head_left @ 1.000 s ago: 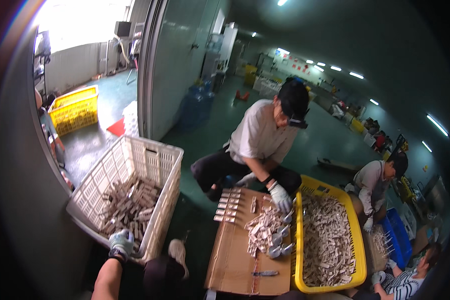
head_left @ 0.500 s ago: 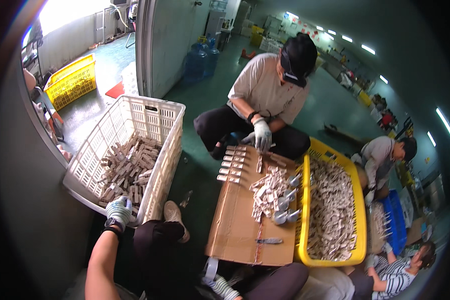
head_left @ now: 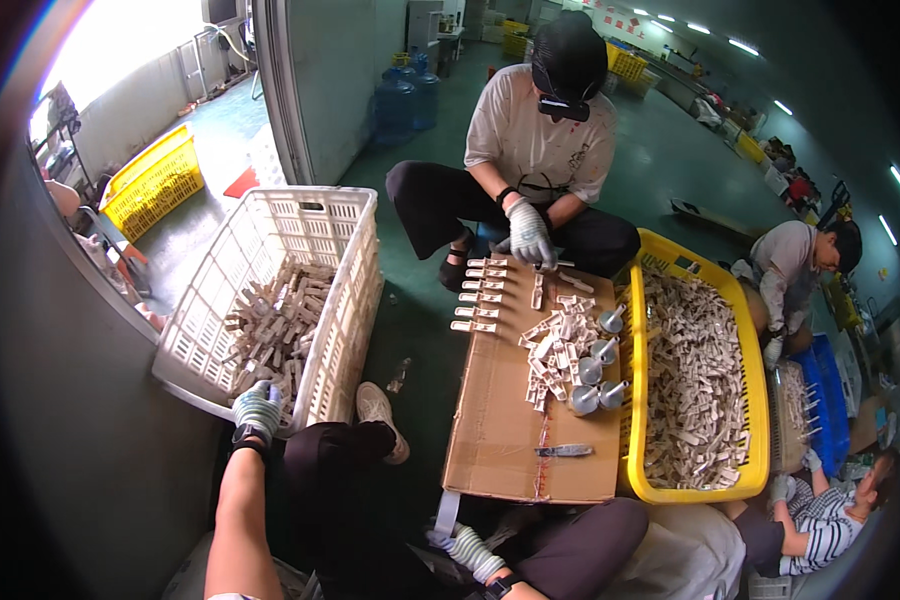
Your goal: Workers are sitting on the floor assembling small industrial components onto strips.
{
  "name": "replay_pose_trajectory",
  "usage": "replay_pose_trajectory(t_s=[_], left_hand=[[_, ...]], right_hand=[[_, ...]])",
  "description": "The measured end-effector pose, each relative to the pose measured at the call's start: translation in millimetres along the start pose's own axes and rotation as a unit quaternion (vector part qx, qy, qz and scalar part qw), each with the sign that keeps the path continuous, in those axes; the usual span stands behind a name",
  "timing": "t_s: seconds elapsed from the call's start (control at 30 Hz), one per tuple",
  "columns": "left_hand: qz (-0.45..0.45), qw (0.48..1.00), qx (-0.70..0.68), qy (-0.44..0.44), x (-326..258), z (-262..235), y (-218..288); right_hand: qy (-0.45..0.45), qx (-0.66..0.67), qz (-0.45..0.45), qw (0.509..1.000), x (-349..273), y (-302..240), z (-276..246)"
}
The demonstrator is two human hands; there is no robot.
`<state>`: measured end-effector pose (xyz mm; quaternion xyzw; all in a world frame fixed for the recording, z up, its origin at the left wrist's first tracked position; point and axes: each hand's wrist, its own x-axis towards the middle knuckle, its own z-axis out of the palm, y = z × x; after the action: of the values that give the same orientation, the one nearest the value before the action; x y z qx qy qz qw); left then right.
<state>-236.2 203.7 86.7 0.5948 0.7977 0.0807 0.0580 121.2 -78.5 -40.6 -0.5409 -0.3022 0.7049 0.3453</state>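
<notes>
My left hand (head_left: 258, 408), in a striped knit glove, is closed over the near rim of a white slatted crate (head_left: 345, 290). Just beyond its fingertips, many pale oblong pieces (head_left: 280, 318) lie heaped inside. Low in the view, my right hand (head_left: 473, 553) is also gloved, beside a pale grey strip (head_left: 447, 512) at the cardboard's near left corner. Its fingers look curled, and whatever they hold is in shadow. On the cardboard (head_left: 495, 425) are a pile of pale pieces (head_left: 555, 350), grey domed parts with stems (head_left: 598, 396) and a dark knife-like tool (head_left: 564, 450).
Across the cardboard a person (head_left: 545, 140) squats, gloved hands at its far edge near a row of pieces (head_left: 480, 298). A yellow crate (head_left: 758, 400) full of pieces stands right. Two more people sit farther right by a blue crate (head_left: 825, 400). A wall borders the left.
The view has swung, shifting most things rightward. My left hand stays at the crate's near rim and my right by the strip. The person opposite has raised their body slightly, hands still at the cardboard.
</notes>
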Motion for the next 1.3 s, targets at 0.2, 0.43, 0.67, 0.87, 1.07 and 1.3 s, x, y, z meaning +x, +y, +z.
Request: replay_pose_trajectory(t_s=[0.2,0.43,0.67,0.87,1.07,1.3], left_hand=[[-0.032,0.999,0.005,-0.011,0,-4,-2],[-0.041,0.999,0.012,-0.020,-2,-10,4],[-0.034,0.999,0.002,-0.019,-4,-10,0],[-0.044,0.999,0.017,-0.022,-1,-5,-5],[-0.041,0.999,0.008,-0.023,3,-6,4],[-0.037,0.999,0.024,-0.016,3,-8,-4]], right_hand=[[-0.016,0.003,0.011,1.000,8,14,-3],[-0.011,-0.018,0.012,1.000,15,24,-7],[-0.035,0.016,0.030,0.999,15,22,-8],[-0.041,0.038,0.045,0.997,8,9,-5],[-0.031,0.017,-0.001,0.999,18,26,-10],[-0.044,-0.020,-0.013,0.999,10,5,-7]])
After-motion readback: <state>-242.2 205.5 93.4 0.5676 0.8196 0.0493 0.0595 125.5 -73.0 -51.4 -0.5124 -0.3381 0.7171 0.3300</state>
